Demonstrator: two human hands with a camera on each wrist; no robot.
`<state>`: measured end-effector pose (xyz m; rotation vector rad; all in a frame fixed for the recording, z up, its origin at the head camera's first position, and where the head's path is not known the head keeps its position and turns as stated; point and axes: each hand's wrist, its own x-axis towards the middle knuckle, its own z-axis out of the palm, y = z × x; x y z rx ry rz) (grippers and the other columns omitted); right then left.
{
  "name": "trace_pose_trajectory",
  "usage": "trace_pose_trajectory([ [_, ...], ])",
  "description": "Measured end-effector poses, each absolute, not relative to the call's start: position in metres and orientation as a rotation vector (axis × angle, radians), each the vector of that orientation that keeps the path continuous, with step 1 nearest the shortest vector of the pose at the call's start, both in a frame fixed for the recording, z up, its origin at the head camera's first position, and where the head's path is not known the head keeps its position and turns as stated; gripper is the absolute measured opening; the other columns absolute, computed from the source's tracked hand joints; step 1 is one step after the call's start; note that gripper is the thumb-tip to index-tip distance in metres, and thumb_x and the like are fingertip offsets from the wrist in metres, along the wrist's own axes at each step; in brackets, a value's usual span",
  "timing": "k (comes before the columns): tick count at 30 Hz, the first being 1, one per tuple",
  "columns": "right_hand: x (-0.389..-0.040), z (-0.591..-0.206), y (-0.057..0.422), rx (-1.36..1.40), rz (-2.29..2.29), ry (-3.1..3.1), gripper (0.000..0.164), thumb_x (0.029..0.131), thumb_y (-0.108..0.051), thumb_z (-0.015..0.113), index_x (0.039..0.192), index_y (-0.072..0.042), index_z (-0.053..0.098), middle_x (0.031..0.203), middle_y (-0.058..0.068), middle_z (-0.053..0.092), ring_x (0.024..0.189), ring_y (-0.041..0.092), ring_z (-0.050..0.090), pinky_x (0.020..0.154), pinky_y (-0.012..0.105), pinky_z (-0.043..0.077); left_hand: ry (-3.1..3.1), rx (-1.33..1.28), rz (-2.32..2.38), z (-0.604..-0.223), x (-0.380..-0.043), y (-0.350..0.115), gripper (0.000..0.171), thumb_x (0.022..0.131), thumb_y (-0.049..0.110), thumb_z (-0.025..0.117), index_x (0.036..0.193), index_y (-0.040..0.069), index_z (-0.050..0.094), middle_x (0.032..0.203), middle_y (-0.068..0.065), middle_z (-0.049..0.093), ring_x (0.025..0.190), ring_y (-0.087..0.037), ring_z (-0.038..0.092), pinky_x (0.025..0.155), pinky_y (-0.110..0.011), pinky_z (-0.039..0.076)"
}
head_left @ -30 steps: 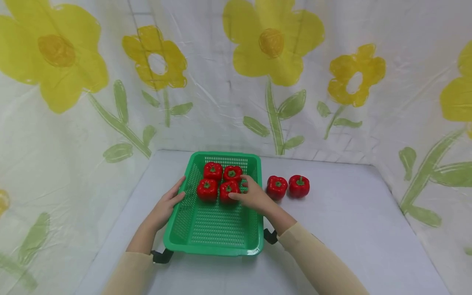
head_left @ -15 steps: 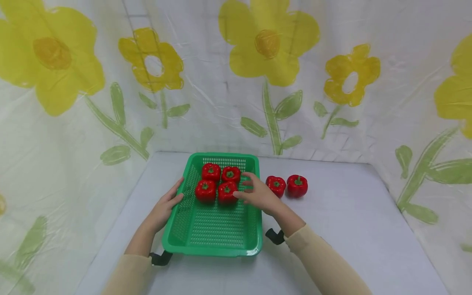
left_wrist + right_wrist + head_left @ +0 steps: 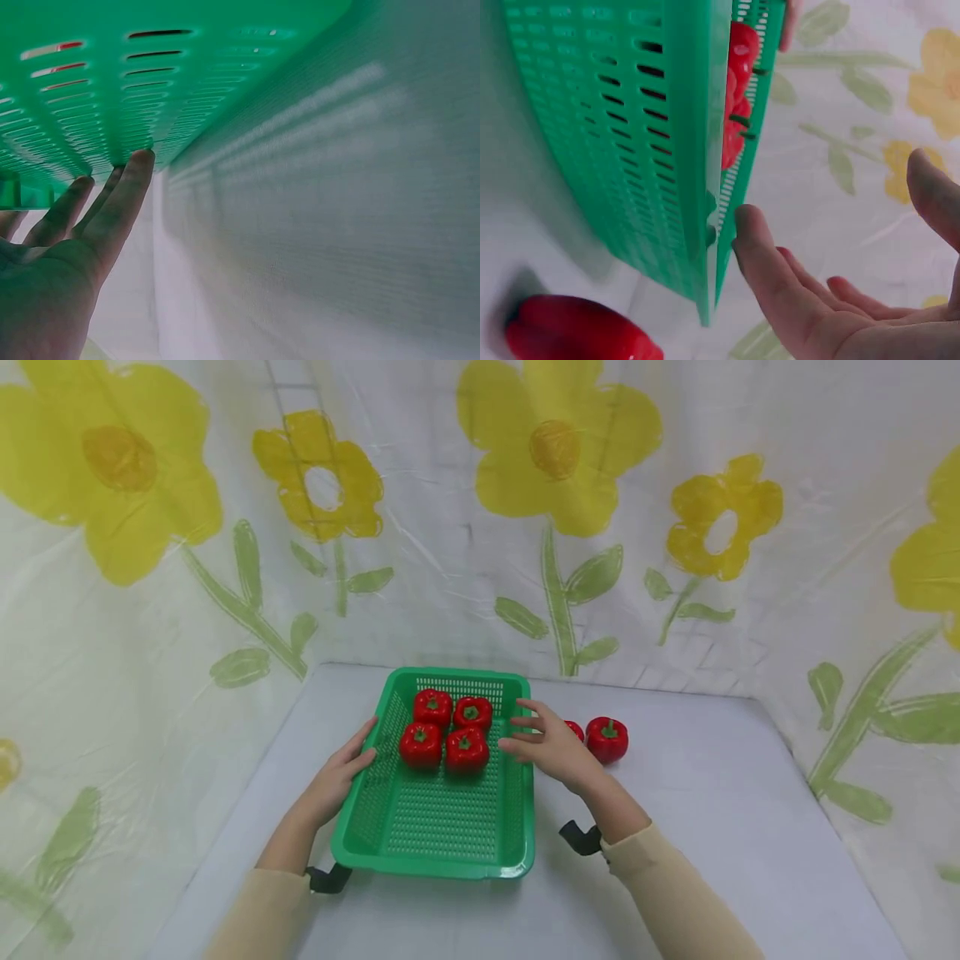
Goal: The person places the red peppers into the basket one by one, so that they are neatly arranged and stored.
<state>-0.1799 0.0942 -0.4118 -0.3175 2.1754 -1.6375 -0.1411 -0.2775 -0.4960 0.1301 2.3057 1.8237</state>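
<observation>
Several red bell peppers (image 3: 467, 750) sit in a green plastic basket (image 3: 442, 827), grouped toward its far end. My left hand (image 3: 330, 787) rests against the basket's left side. In the left wrist view, its straight fingers (image 3: 124, 199) touch the slotted outer wall. My right hand (image 3: 561, 752) hovers at the right rim with nothing in it, fingers spread and thumb apart. One red bell pepper (image 3: 575, 729) on the table is mostly hidden behind this hand, and another bell pepper (image 3: 607, 740) lies just right of it.
The basket stands on a white table (image 3: 690, 827). Behind and at both sides hangs a white curtain (image 3: 420, 577) printed with yellow flowers. A dark strap mount (image 3: 581, 837) juts from the right wrist, with a similar mount (image 3: 330, 878) on the left.
My right hand has let go of the front right pepper in the basket and moved right, up to the rim. My left hand has stayed at the basket's side.
</observation>
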Motion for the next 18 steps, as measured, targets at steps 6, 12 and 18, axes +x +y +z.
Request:
trace_pose_trajectory([
  [6, -0.184, -0.411, 0.109, -0.356, -1.703, 2.157, 0.086, 0.091, -0.033, 0.077, 0.159, -0.019, 0.027, 0.155, 0.014, 0.044, 0.139, 0.037, 0.048, 0.099, 0.050, 0.054, 2.297, 0.130, 1.831, -0.497, -0.140, -0.278, 0.058, 0.111, 0.033, 0.039, 0.163, 0.035, 0.013, 0.171, 0.000, 0.009, 0.156, -0.034, 0.009, 0.117, -0.057, 0.029],
  [12, -0.184, -0.412, 0.124, -0.343, -1.685, 2.275, 0.084, 0.091, -0.038, 0.076, 0.158, -0.021, 0.029, 0.155, 0.014, 0.046, 0.142, 0.037, 0.045, 0.104, 0.049, 0.051, 2.296, 0.133, 1.830, -0.497, -0.140, -0.278, 0.059, 0.111, 0.032, 0.039, 0.163, 0.034, 0.013, 0.170, -0.001, 0.009, 0.156, -0.034, 0.009, 0.117, -0.057, 0.028],
  [18, -0.184, -0.416, 0.138, -0.316, -1.723, 2.344, 0.082, 0.091, -0.038, 0.076, 0.157, -0.020, 0.031, 0.152, 0.011, 0.050, 0.141, 0.035, 0.048, 0.108, 0.053, 0.046, 2.311, 0.136, 1.814, -0.496, -0.141, -0.278, 0.058, 0.111, 0.033, 0.038, 0.163, 0.033, 0.013, 0.171, -0.003, 0.008, 0.157, -0.034, 0.004, 0.120, -0.060, 0.021],
])
